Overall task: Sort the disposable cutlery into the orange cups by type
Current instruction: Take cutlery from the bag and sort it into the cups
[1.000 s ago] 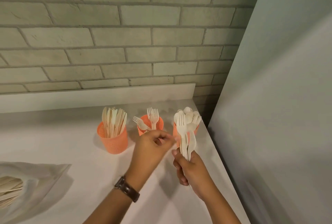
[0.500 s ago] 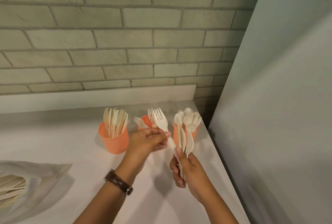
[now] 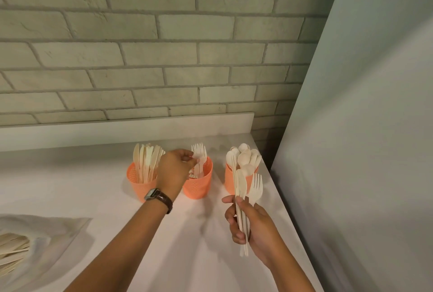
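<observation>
**A:** Start at the hands. What has each got?

**B:** The left hand (image 3: 174, 170) has thumb and fingertips pinched on a fork (image 3: 199, 154), near its neck. The fork stands tines up with its handle down inside the middle cup (image 3: 198, 187). The right hand (image 3: 254, 226) is curled round a bundle (image 3: 241, 184) of mixed cutlery, held upright, handles poking out below the fist.

**A:** What's in that bundle?

**B:** A second fork (image 3: 255, 188) on its right edge, tines up, plus flat blades and sticks I can't sort by type. It overlaps the right cup (image 3: 229, 181) in view. I can't tell if it touches.

**A:** So where does the next piece go?

**B:** My guess is the second fork. Its cup lies left of the right hand and farther back, and the left hand is right at that cup. The fork's long axis is vertical already, so it would need a sideways carry, not a turn.

**A:** And the other cups?

**B:** The left cup (image 3: 137, 186) holds knives (image 3: 146, 163), and the right cup holds spoons (image 3: 246, 156). All three stand in a row on the desk (image 3: 93, 186) near the wall. A bag (image 3: 58, 233) with more cutlery lies at the desk's left edge, so I think plenty remains.
</observation>
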The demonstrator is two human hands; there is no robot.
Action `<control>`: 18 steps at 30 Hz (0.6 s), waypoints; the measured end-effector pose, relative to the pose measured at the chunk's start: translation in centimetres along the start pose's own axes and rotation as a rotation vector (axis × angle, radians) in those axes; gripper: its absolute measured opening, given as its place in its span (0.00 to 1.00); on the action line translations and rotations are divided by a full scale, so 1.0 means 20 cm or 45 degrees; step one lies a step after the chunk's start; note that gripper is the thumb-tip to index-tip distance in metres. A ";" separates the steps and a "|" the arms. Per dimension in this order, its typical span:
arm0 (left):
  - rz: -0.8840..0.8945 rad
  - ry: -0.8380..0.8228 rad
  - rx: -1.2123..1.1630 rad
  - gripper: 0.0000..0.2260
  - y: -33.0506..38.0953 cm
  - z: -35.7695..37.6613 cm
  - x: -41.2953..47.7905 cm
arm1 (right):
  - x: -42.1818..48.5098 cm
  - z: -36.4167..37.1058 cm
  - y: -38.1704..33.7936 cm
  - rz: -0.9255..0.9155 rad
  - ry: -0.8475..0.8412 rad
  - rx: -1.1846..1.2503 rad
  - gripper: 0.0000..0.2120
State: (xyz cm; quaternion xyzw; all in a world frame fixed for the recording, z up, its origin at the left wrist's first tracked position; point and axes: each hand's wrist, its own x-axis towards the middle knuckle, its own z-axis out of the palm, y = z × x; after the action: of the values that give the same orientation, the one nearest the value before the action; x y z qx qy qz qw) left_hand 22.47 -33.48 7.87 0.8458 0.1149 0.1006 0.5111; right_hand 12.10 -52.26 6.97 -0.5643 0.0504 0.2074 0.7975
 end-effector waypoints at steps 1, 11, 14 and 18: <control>-0.009 -0.017 0.019 0.14 -0.01 0.00 -0.01 | 0.00 0.00 0.00 -0.002 0.002 0.002 0.14; -0.025 -0.249 -0.306 0.03 0.09 -0.02 -0.44 | -0.02 0.07 -0.01 -0.043 0.001 -0.106 0.15; -0.093 -0.276 -0.390 0.05 0.09 -0.01 -0.52 | -0.03 0.12 -0.01 -0.080 0.018 -0.322 0.13; -0.148 -0.254 -0.519 0.04 0.07 -0.03 -0.54 | -0.04 0.17 0.02 -0.076 0.012 -0.455 0.14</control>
State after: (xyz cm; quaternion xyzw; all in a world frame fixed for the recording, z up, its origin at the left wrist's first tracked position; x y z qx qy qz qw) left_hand 12.05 -36.76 8.85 0.7227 0.0896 0.0080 0.6853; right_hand 10.78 -49.15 8.18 -0.6993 -0.0005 0.1867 0.6900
